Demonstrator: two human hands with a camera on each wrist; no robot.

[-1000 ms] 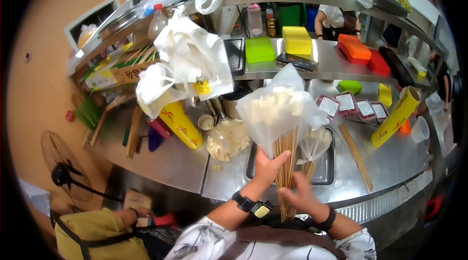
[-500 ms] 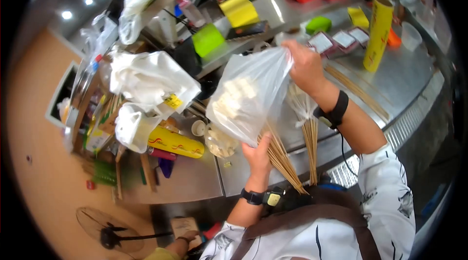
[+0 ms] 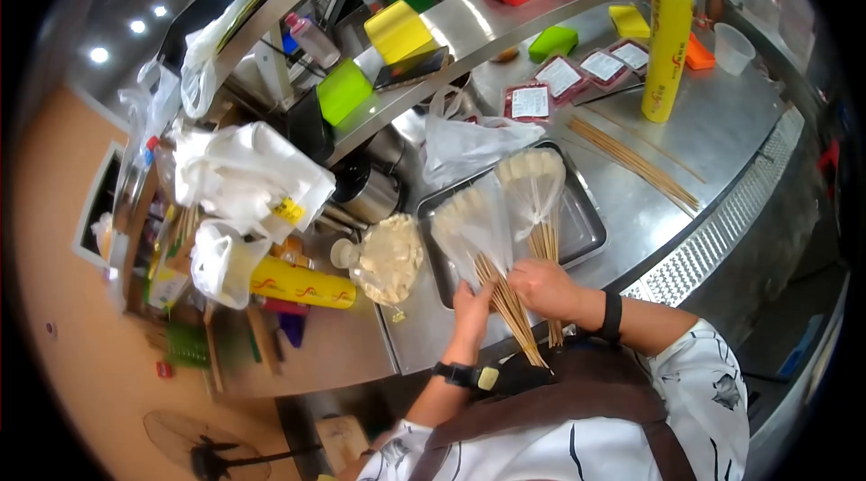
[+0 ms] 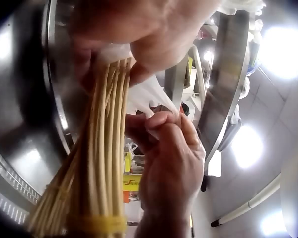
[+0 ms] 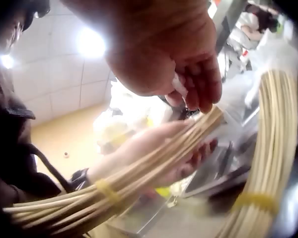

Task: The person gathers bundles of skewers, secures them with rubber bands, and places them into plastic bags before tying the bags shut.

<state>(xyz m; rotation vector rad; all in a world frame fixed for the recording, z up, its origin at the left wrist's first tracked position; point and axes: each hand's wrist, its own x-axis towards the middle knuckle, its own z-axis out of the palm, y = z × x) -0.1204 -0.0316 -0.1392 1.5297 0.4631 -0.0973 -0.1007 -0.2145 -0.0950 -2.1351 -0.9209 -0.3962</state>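
My left hand [image 3: 471,311] grips a bundle of thin wooden skewers [image 3: 512,314] just below a clear plastic bag [image 3: 469,215] that covers pale food on their far ends. Beside it, my right hand [image 3: 546,287] pinches a gathered edge of that bag, its plastic drawn out taut in the left wrist view. A yellow band [image 5: 108,192] goes round the held skewers lower down. To the right, a second bagged bundle [image 3: 532,181] lies over the metal tray [image 3: 591,226], its bag cinched at the neck and its skewers [image 5: 278,129] banded too.
A bag of pale pieces [image 3: 392,257] lies left of the tray, a loose white bag [image 3: 469,149] behind it. Loose skewers [image 3: 631,161], labelled packs [image 3: 559,77] and an upright yellow roll [image 3: 667,52] are at right. A steel shelf [image 3: 487,30] runs across the back.
The held bundle has come down over the tray. My right hand first pulled the bag's edge up and outward, then came down beside my left hand at the bag's neck. The view has turned.
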